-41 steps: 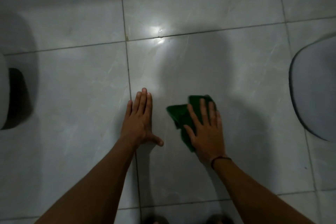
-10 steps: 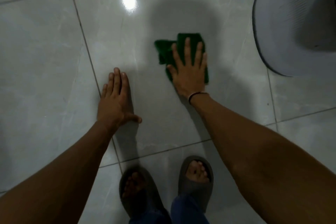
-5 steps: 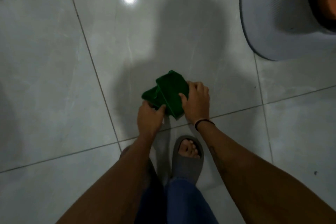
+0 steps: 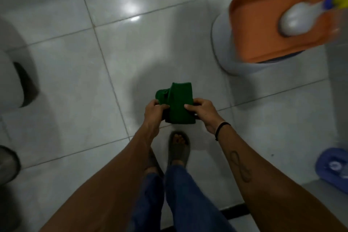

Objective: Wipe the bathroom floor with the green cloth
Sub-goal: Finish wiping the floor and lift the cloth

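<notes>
The green cloth (image 4: 178, 103) is folded and held up in the air above the pale tiled floor (image 4: 79, 88), in front of my feet. My left hand (image 4: 153, 112) pinches its left edge. My right hand (image 4: 204, 112), with a dark band on the wrist, pinches its right edge. The cloth touches no tile. Its lower part hangs between my two hands.
A grey bucket (image 4: 224, 51) stands at the upper right with an orange tray (image 4: 263, 24) and a white scoop (image 4: 295, 20) on top. A white toilet base (image 4: 11, 81) is at the left. A blue object (image 4: 333, 169) lies at the right edge. My sandalled foot (image 4: 178, 147) is below the cloth.
One second ago my right hand pressed the cloth flat on the floor and my left hand rested on the tile. Both hands have since lifted the cloth and the view has risen.
</notes>
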